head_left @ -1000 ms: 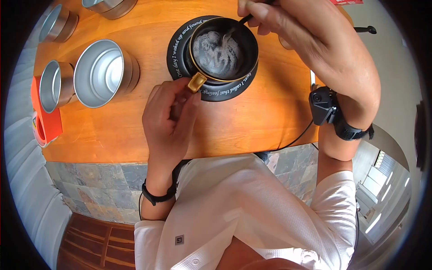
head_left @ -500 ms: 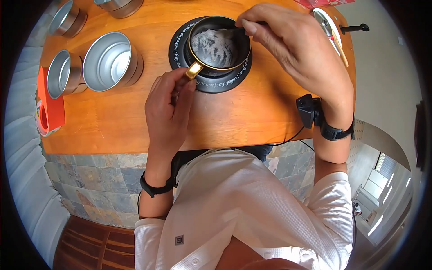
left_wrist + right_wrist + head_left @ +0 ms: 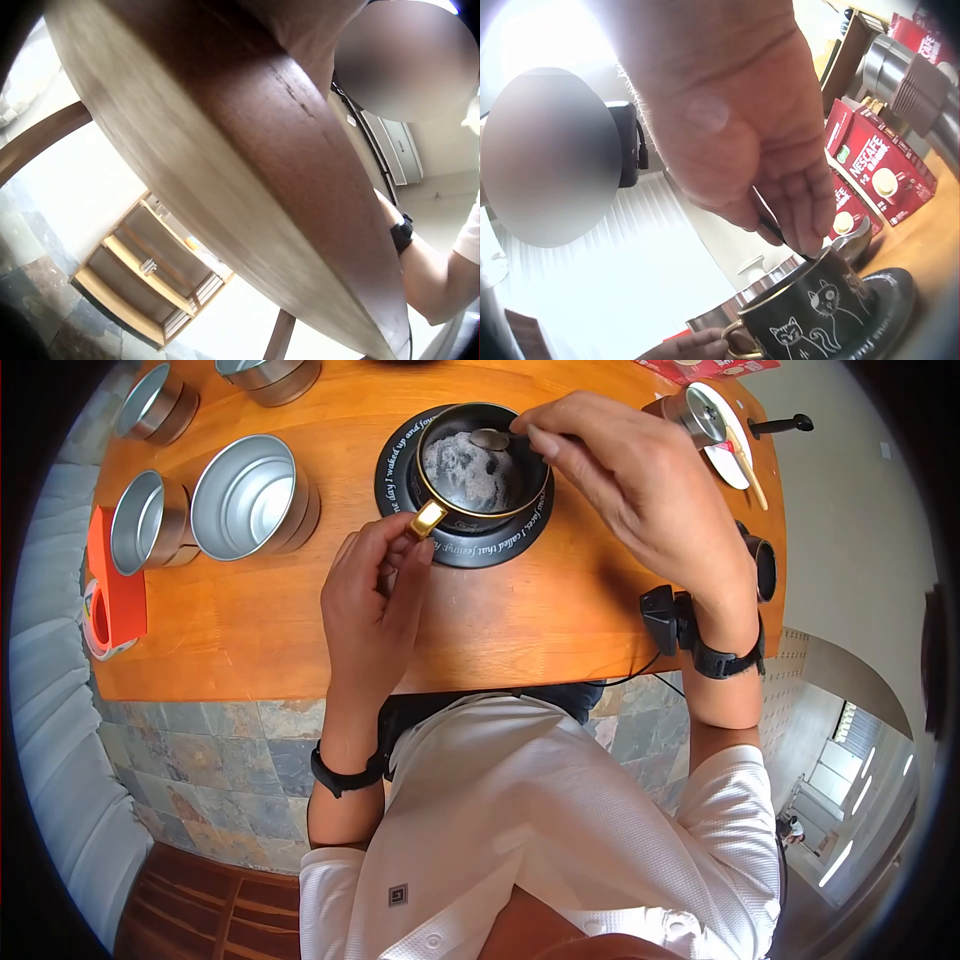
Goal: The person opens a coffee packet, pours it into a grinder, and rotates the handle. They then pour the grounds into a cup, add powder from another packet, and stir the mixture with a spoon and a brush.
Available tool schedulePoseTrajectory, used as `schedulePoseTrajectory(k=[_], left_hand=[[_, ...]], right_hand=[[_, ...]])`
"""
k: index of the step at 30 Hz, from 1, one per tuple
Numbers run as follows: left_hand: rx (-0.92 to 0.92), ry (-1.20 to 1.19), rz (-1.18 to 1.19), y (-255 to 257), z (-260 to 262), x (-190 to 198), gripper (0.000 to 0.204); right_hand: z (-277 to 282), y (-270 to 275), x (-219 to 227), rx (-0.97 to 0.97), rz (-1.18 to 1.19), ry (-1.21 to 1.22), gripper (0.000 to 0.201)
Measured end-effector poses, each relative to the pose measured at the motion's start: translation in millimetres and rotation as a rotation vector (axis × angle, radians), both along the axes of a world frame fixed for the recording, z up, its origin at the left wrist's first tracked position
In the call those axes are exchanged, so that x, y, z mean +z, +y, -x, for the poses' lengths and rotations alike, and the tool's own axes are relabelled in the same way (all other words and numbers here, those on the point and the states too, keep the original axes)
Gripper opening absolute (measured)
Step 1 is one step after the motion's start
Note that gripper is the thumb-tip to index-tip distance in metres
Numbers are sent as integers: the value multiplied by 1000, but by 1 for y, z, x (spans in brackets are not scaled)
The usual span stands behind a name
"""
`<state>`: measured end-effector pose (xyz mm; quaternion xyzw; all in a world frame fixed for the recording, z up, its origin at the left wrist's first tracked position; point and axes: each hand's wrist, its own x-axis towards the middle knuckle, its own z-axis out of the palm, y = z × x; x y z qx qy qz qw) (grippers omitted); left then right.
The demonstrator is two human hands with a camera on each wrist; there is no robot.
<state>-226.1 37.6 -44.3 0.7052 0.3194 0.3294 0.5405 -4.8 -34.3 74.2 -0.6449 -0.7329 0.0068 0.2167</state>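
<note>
A black cup with a gold rim stands on a black saucer with white lettering. White cat drawings show on the cup's outside in the right wrist view. Thumb and fingers of my left hand pinch the cup's gold handle. Over the cup's far right rim, my right hand pinches the dark handle of a spoon. The spoon's bowl shows inside the cup, above pale, greyish, clumpy contents.
Several metal cups stand on the left, including a large one. An orange-red object lies by the left edge. On the right are a white plate, a metal container and a dark object. Red Nescafe boxes stand behind.
The spoon's bowl has come up out of the pale contents and now shows near the far rim. My right hand has lowered toward my body. My left hand stays on the handle.
</note>
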Motion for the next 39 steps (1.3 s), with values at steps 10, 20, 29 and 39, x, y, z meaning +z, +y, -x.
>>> schedulePoseTrajectory(k=[10, 20, 29, 39], left_hand=[[-42, 74, -39, 0, 1, 3, 21], [20, 0, -14, -2, -2, 3, 20], [-59, 49, -36, 2, 4, 5, 25], [-67, 55, -38, 2, 4, 6, 25]], right_hand=[[-1, -7, 6, -55, -13, 75, 12], [31, 1, 12, -167, 147, -180, 11], [19, 10, 17, -225, 124, 124, 19], [5, -3, 10, -82, 102, 163, 23]])
